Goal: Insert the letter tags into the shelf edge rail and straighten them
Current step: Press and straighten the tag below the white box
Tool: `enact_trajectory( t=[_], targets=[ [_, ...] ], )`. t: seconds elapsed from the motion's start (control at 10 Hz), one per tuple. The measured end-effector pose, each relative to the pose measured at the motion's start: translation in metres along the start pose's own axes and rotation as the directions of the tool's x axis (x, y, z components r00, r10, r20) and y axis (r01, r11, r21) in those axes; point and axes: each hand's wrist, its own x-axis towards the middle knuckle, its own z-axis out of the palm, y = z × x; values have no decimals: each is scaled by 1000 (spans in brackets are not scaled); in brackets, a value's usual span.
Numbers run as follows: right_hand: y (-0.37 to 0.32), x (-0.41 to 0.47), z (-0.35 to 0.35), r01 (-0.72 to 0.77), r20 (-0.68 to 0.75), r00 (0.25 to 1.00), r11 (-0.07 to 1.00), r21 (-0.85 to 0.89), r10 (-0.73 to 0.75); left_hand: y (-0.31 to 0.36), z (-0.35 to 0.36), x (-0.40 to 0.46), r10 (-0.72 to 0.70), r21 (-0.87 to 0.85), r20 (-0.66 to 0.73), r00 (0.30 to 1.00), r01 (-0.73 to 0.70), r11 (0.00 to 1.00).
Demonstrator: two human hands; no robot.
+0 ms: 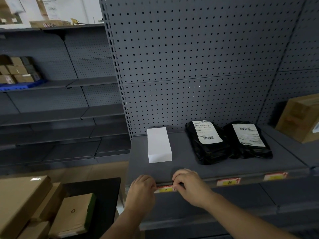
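Note:
The grey shelf's front edge rail (198, 184) runs across the lower middle of the head view. Three red-and-yellow letter tags sit in it. Tag A (165, 189) is at the left end, between my two hands. My left hand (141, 192) pinches its left end and my right hand (189, 187) pinches its right end, fingers closed on the tag and the rail. Tag B (228, 181) sits further right, slightly tilted. A third tag (275, 176) is near the right end, its letter unreadable.
On the shelf (186, 163) stand a white box (159, 145) and two black parcels with labels (206, 142) (248, 140). A cardboard box (300, 118) sits on the adjoining right shelf. Brown cartons (22, 204) lie stacked at lower left. Pegboard backs the shelf.

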Motion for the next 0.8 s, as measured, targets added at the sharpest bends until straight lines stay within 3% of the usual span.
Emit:
enact_trajectory(
  t=[0.7, 0.8],
  targets=[
    [-2, -2, -3, 38, 16, 999, 999, 24, -39, 3, -3, 3, 38, 2, -42, 998, -38, 999],
    [-6, -3, -16, 48, 16, 999, 997, 64, -49, 3, -2, -9, 119, -9, -210, 970, -124, 992]
  ],
)
